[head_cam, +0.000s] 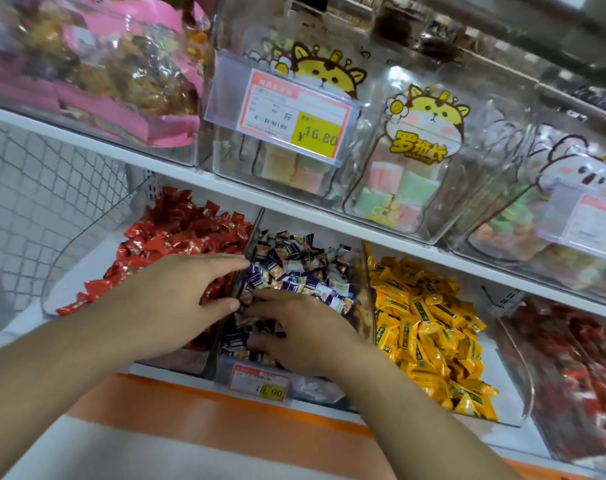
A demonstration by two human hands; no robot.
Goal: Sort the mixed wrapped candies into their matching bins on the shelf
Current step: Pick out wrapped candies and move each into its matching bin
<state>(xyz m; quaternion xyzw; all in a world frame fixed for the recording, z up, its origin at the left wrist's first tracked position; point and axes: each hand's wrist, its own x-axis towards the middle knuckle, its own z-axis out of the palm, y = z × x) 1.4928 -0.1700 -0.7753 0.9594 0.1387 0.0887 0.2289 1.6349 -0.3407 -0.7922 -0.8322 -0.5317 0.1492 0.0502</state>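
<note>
Three clear bins stand side by side on the lower shelf: red wrapped candies (177,233) on the left, dark blue and white wrapped candies (301,268) in the middle, yellow wrapped candies (429,327) on the right. My left hand (177,289) lies over the divider between the red and blue bins, fingers stretched out, fingertips touching the blue candies. My right hand (301,327) rests palm down in the front of the middle bin, its fingers dug into the blue candies. Whether it holds one is hidden.
A fourth bin of red candies (571,368) stands at the far right. The upper shelf (197,171) carries clear boxes of pastel marshmallow packs (398,188) and pink bags (121,81). Price tags (260,382) hang on the bin fronts. White wire mesh (45,188) is at left.
</note>
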